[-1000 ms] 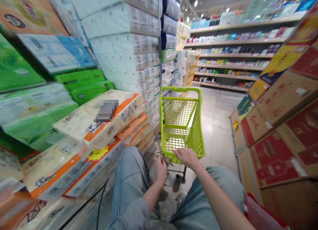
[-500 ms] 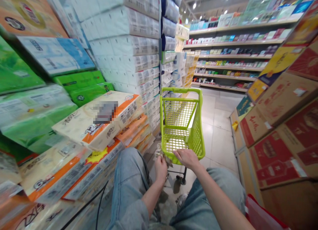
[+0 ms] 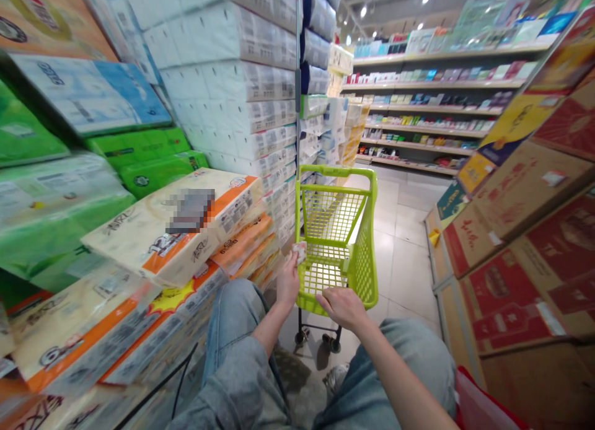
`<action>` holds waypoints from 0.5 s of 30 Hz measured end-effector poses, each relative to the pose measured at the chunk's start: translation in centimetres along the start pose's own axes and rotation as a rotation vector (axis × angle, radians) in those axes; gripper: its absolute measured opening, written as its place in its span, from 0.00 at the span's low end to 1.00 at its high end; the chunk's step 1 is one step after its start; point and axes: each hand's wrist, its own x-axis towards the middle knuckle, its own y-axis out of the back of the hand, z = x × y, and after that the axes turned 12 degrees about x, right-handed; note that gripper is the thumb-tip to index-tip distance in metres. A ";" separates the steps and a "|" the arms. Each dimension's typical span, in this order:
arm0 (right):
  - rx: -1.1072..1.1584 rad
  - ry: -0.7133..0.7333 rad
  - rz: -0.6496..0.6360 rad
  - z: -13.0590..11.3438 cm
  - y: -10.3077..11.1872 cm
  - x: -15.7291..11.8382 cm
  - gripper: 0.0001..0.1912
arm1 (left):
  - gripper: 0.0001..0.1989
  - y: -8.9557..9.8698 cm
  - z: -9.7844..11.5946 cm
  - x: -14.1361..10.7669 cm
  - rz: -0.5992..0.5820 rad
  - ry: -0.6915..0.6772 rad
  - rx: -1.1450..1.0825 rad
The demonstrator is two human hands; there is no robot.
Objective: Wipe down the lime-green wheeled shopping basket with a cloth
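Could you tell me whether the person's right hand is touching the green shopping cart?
Touching. The head view shows the right hand resting on the near bottom edge of the green shopping cart, fingers curled over the rim with no gap.

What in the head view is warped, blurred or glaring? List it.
Head view: wide-angle distortion bows the white tissue-pack stacks and red cardboard boxes outward; ceiling spotlights glare; a pixelated patch masks the cream-and-orange tissue pack; the lime-green plastic cart stays sharp.
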 end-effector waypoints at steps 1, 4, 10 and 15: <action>0.001 0.002 0.001 0.0 0.0 0.0 0.28 | 0.26 0.1 0.1 1.2 -0.044 -0.028 0.040; 0.007 0.003 0.001 -0.1 0.1 0.1 0.28 | 0.27 0.4 0.7 4.1 -0.133 -0.084 0.168; 0.013 -0.074 0.009 0.4 0.3 0.6 0.31 | 0.31 0.5 1.1 4.7 -0.232 -0.143 0.302; 0.072 -0.191 0.150 0.5 -0.5 1.3 0.25 | 0.33 0.9 0.3 1.2 -0.250 -0.163 0.174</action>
